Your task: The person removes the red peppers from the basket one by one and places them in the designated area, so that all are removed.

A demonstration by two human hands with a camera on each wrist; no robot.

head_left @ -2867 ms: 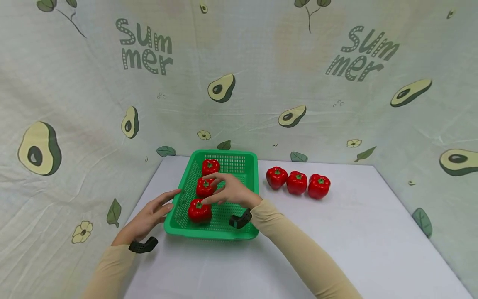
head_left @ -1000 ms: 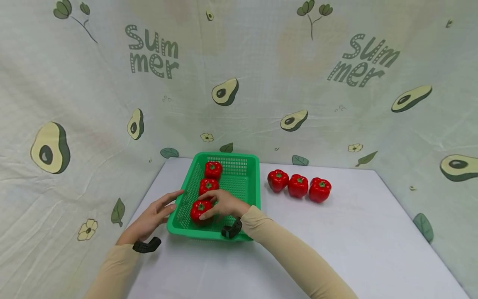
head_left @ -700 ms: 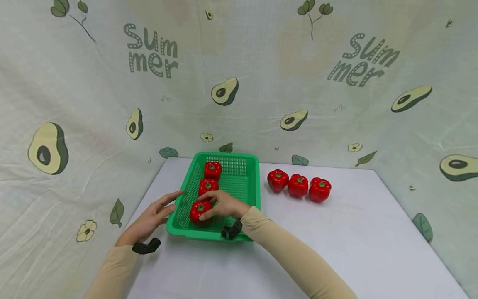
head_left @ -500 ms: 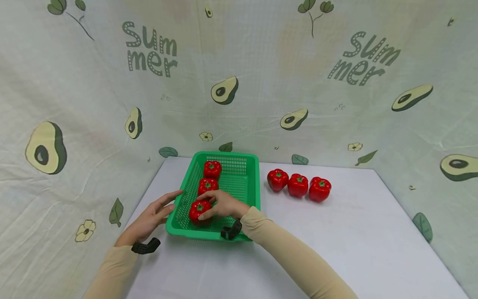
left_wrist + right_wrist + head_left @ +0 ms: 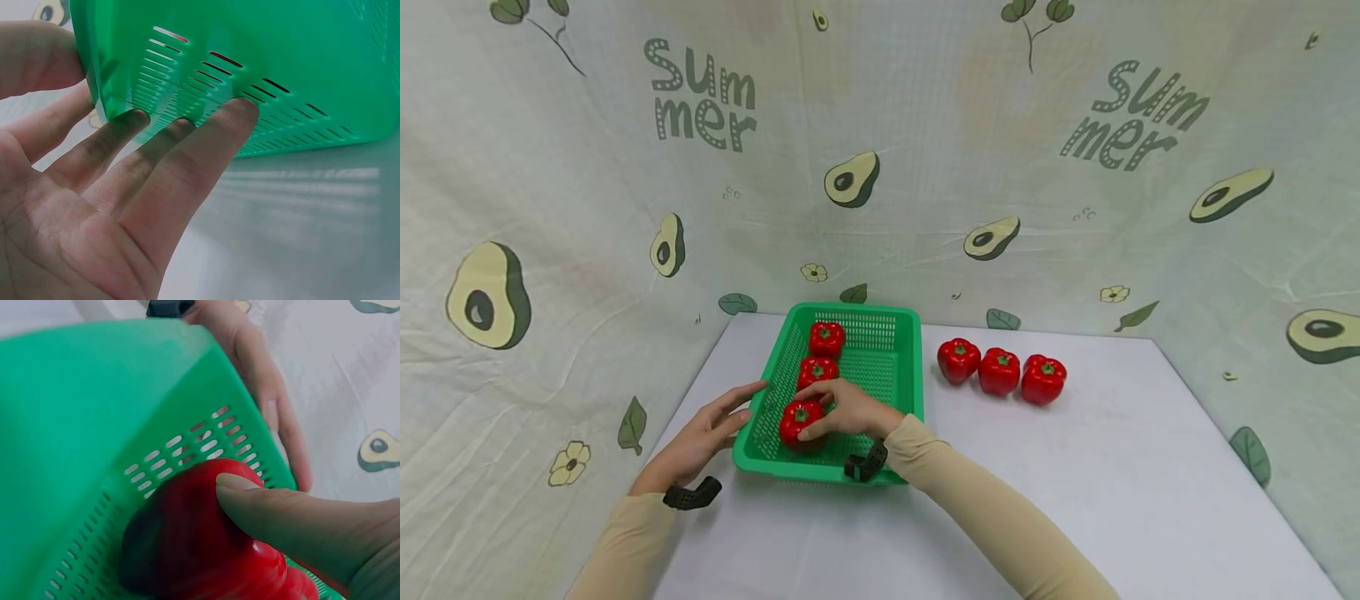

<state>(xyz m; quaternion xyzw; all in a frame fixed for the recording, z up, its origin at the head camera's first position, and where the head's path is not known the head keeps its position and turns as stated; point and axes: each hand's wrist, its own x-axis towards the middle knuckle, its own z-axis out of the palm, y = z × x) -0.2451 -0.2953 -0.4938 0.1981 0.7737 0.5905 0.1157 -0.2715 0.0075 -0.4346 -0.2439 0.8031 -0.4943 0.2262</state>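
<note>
My right hand (image 5: 846, 408) grips the nearest of three red bell peppers (image 5: 802, 433) lined up along the left side of a green plastic basket (image 5: 827, 471). In the right wrist view the thumb (image 5: 281, 519) presses on that bell pepper (image 5: 187, 531); the other fingers are hidden. Behind it in the row are a middle bell pepper (image 5: 817, 371) and a far bell pepper (image 5: 827, 339). My left hand (image 5: 703, 433) touches the basket's left side from outside. In the left wrist view its extended fingers (image 5: 187, 169) lie against the slotted basket wall (image 5: 262, 56).
Right of the basket, three more red bell peppers (image 5: 958, 360) (image 5: 999, 372) (image 5: 1042, 380) stand in a row on the white table (image 5: 1075, 467). A cloth backdrop (image 5: 910, 125) printed with avocados rises behind and beside the table.
Since the earliest frame my right hand has come down from above the nearest bell pepper and taken hold of it. The left hand keeps its place at the basket; the head view has shifted slightly.
</note>
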